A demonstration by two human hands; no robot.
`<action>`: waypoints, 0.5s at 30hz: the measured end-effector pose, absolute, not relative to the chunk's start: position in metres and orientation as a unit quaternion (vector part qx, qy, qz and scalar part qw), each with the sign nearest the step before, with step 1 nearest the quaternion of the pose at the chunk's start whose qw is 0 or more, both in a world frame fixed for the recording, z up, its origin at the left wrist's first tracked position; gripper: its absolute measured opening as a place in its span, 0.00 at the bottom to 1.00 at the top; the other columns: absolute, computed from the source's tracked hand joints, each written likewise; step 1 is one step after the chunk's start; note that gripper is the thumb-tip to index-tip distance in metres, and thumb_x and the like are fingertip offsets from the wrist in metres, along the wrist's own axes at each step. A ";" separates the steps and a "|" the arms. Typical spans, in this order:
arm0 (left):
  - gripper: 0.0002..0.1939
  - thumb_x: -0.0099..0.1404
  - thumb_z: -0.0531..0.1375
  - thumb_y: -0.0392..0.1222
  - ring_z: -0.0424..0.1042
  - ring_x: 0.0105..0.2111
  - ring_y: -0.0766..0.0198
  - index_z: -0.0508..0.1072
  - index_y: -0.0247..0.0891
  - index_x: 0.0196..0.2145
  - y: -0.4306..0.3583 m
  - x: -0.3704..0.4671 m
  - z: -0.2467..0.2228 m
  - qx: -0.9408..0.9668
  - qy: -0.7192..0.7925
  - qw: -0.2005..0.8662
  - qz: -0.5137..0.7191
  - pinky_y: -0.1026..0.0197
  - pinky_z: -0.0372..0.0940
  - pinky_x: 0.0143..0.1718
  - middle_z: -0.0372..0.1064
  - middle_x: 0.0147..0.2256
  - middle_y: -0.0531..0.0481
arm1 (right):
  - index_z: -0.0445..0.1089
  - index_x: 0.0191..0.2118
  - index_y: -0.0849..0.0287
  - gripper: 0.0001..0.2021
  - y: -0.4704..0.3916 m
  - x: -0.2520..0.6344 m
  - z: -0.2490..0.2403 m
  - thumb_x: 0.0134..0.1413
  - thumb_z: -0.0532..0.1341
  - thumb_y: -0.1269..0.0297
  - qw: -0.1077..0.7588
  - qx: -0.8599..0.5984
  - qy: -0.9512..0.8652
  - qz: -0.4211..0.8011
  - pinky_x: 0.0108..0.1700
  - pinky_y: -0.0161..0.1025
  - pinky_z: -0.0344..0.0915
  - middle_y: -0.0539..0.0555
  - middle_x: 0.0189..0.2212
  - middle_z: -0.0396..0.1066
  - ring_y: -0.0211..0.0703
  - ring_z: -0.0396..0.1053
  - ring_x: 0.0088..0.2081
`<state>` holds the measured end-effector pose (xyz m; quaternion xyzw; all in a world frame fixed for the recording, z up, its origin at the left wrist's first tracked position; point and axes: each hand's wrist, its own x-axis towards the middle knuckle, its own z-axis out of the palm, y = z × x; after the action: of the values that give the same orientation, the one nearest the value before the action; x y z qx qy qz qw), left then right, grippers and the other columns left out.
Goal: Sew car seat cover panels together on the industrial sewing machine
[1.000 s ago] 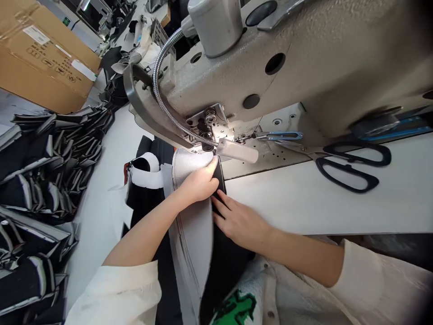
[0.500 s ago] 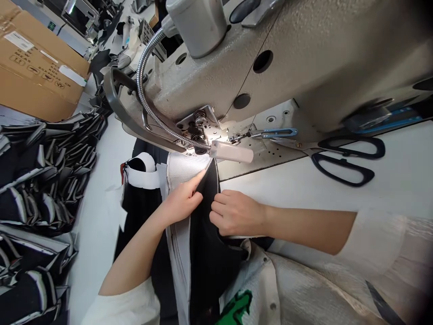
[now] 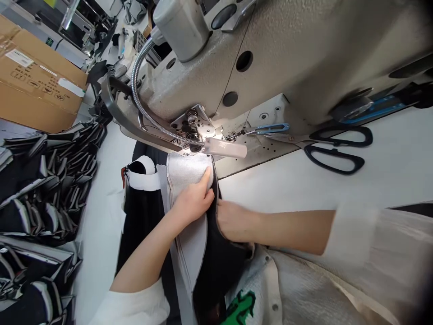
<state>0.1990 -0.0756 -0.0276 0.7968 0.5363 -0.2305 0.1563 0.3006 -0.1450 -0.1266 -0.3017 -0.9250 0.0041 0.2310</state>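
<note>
Black fabric point(image 3: 216, 271) with a grey-white strip point(image 3: 189, 171) lies under the head of a sewing machine point(image 3: 297, 49), its upper end lit at the needle area. My left hand point(image 3: 194, 201) is closed on the strip, index finger stretched along its right edge and the thumb beside it. Just to the right, my right hand point(image 3: 237, 221) grips the black fabric's right edge, its fingertips partly hidden by the cloth. A white strap loop point(image 3: 145, 180) lies on the black fabric to the left.
Black-handled scissors point(image 3: 334, 149) and blue-handled snips point(image 3: 272, 129) lie right of the needle area. Stacks of black and grey pieces point(image 3: 50, 185) fill the left side, below a cardboard box point(image 3: 40, 85). A white lamp tip point(image 3: 226, 148) hangs over the fabric.
My left hand has shifted right, with the grey-white strip now spread further over the black fabric. My right hand's fingers have moved behind the fabric edge. The view has shifted slightly.
</note>
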 end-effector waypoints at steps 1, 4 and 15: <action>0.35 0.63 0.46 0.40 0.71 0.27 0.56 0.41 0.35 0.66 -0.075 0.197 -0.029 0.800 0.531 0.163 -0.227 0.58 0.63 0.34 0.71 0.25 0.48 | 0.70 0.27 0.59 0.10 -0.141 0.311 -0.125 0.54 0.55 0.75 0.237 -0.296 -0.925 -0.015 0.43 0.44 0.62 0.54 0.27 0.72 0.44 0.66 0.33; 0.36 0.62 0.46 0.37 0.70 0.27 0.59 0.41 0.37 0.66 -0.069 0.190 -0.025 0.808 0.513 0.208 -0.201 0.60 0.64 0.35 0.72 0.28 0.49 | 0.70 0.31 0.65 0.11 -0.128 0.332 -0.116 0.56 0.52 0.78 0.252 -0.305 -0.917 -0.049 0.46 0.45 0.61 0.59 0.33 0.72 0.44 0.67 0.36; 0.38 0.60 0.46 0.35 0.71 0.26 0.55 0.36 0.34 0.66 -0.066 0.204 -0.029 0.817 0.491 0.149 -0.263 0.60 0.60 0.28 0.72 0.27 0.45 | 0.65 0.26 0.62 0.10 -0.141 0.340 -0.102 0.53 0.51 0.78 0.270 -0.245 -0.931 -0.028 0.30 0.39 0.57 0.54 0.22 0.66 0.39 0.63 0.24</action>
<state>0.2038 -0.0663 -0.0288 0.8169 0.4911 -0.2631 0.1494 0.3403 -0.1411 -0.1023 -0.2447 -0.9308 -0.0281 0.2701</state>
